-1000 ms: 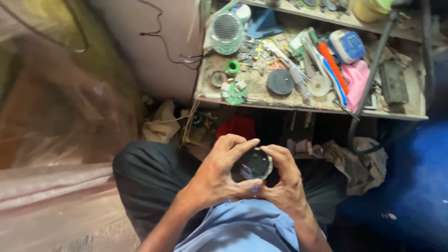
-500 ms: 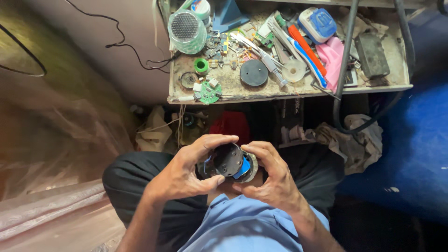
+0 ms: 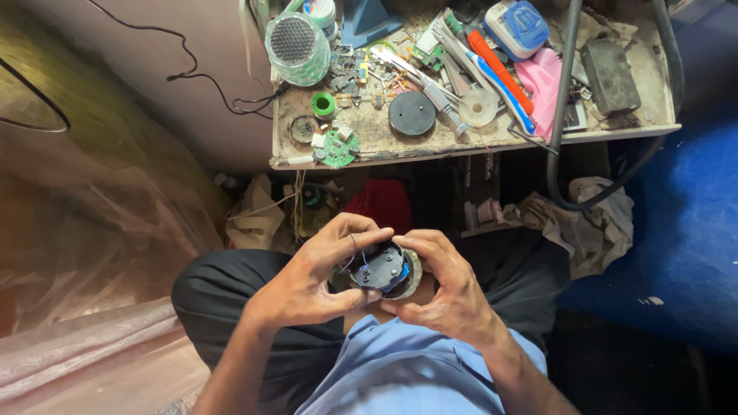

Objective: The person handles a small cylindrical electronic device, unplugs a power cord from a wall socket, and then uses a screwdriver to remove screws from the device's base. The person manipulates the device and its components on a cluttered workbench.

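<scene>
Speaker (image 3: 382,269) seemingly between both hands

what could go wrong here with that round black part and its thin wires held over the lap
Thin wires run under the left hand's fingers; a tug might snap them. The round black part is held over the lap, off the workbench, between left hand and right hand, so a slip could drop it to the floor. The bench clutter could swallow loose pieces.

Round black part (image 3: 382,267) — tilted further, inner wires now exposed
</scene>
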{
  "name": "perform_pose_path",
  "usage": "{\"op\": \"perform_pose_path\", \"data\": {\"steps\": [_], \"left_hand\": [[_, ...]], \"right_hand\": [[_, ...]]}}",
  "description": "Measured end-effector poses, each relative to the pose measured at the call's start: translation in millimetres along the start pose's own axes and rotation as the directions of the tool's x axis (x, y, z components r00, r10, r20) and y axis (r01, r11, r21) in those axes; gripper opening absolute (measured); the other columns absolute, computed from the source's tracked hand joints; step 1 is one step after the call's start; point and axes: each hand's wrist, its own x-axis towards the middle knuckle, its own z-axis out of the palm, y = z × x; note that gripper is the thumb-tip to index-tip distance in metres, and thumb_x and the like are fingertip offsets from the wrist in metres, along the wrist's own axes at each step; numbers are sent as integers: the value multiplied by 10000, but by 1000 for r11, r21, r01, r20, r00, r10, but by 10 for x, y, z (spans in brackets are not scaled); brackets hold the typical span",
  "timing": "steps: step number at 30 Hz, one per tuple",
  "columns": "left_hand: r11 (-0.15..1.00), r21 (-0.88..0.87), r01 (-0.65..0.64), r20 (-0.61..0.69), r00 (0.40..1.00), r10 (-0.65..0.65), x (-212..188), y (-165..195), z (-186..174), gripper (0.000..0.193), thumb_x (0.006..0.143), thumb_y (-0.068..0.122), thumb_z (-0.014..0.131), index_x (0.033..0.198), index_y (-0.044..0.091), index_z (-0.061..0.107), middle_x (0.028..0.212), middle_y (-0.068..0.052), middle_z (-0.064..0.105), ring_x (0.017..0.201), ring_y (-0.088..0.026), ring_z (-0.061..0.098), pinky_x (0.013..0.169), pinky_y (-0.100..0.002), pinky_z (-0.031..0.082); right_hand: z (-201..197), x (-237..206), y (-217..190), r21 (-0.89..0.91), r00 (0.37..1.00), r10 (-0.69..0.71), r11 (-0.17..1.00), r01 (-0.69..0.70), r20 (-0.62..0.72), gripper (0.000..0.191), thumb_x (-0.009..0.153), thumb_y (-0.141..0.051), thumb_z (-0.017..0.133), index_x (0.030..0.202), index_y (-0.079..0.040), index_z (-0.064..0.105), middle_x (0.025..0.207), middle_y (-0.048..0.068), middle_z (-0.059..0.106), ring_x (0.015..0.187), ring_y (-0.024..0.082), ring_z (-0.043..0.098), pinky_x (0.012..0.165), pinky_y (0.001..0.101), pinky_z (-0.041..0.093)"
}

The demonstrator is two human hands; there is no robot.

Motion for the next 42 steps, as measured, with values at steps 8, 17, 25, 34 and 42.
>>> {"op": "perform_pose_path", "data": {"steps": [8,17,25,34,42], "left_hand": [[1000,-8,0,-86,996,-1,-60,7,82,774,777,238,897,1465,78,580,1381,-132,611,1292,-250,610,1103,-363,490],[890,-457,-7,-243,963,-118,-176,-214,335,772,790,110,894,1478,12,558,1480,-137,622,1376,-225,587,1199,-376,450],[803,-596,-26,-252,955,-156,-265,-315,424,819,771,52,904,1493,-13,525,1501,-140,585,1394,-222,561,1224,-390,425],[839,-545,-15,-263,952,-154,-260,-300,425,829,763,62,909,1496,-6,528,1507,-136,584,1401,-213,554,1211,-362,419],[866,-500,0,-263,953,-151,-266,-277,404,826,756,77,918,1488,13,540,1494,-135,594,1375,-211,571,1176,-358,449]], "right_hand": [[-9,-4,-7,50,1000,16,999,-17,15,763,689,-100,916,1366,-19,574,1310,146,566,1120,227,712,945,327,628],[-18,31,-73,1,1000,20,1000,-20,3,814,625,-152,951,1343,-28,588,1273,146,600,1104,240,713,921,336,630],[-32,56,-129,-15,1000,21,1000,-21,0,826,610,-183,971,1334,-38,601,1246,135,611,1087,234,717,913,329,631],[-19,39,-99,69,999,38,997,-39,13,824,640,-170,972,1358,-39,590,1254,124,609,1092,215,717,926,320,644],[-5,21,-83,91,999,44,995,-45,14,826,646,-169,972,1362,-32,584,1266,129,599,1099,212,719,930,322,642]]}}
